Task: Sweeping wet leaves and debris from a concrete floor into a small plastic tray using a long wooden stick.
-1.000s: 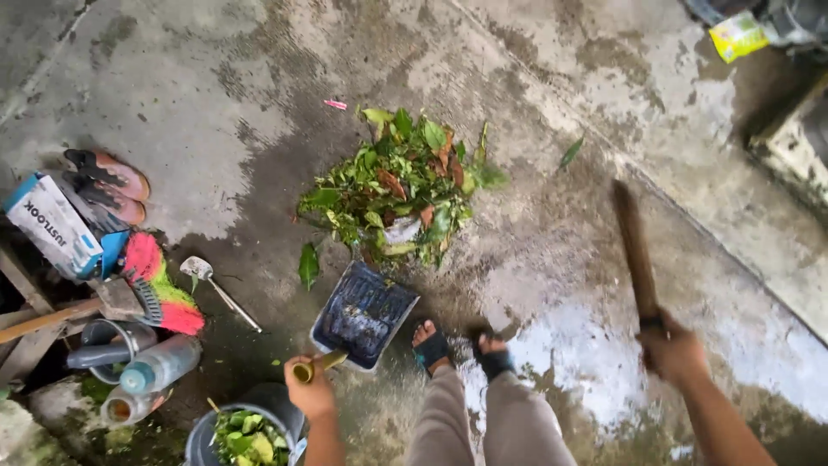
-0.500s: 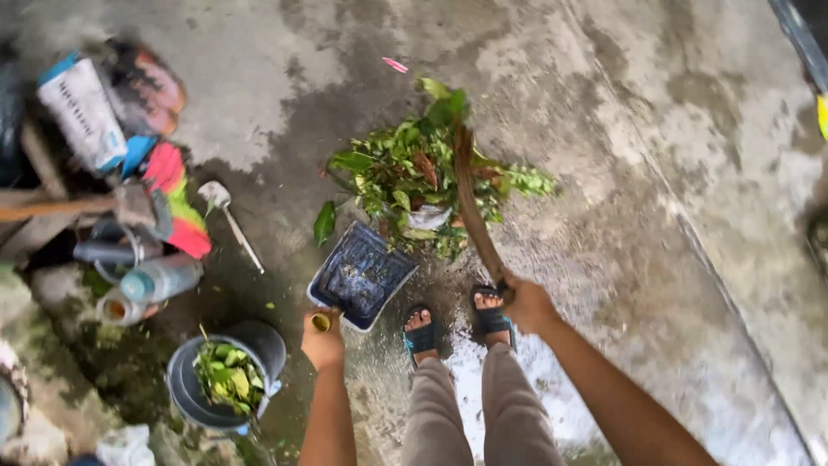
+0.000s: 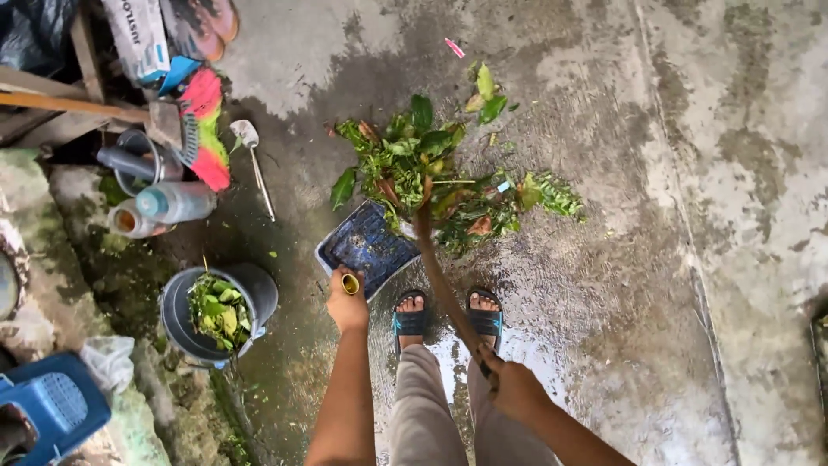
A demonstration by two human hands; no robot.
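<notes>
I stand on wet concrete, my sandalled feet just behind a dark blue dustpan (image 3: 369, 247). My left hand (image 3: 347, 304) grips the dustpan's yellow-tipped handle and holds the pan tilted against the ground. My right hand (image 3: 513, 387) is closed around the brown stick of a broom (image 3: 442, 285), whose far end reaches into a pile of green and brown leaves (image 3: 435, 177) right beyond the dustpan's front edge.
A dark bucket (image 3: 216, 312) holding leaves stands at my left. Further left lie plastic bottles (image 3: 168, 204), a pink and green brush (image 3: 207, 129), a small trowel (image 3: 252, 148), a sack, wooden planks and a blue plastic crate (image 3: 52, 410). Mossy stone edges the left side.
The broom swung from my far right into the leaf pile, dragging leaves towards the dustpan. My view shifted right and down, so the clutter and the bucket moved further into view.
</notes>
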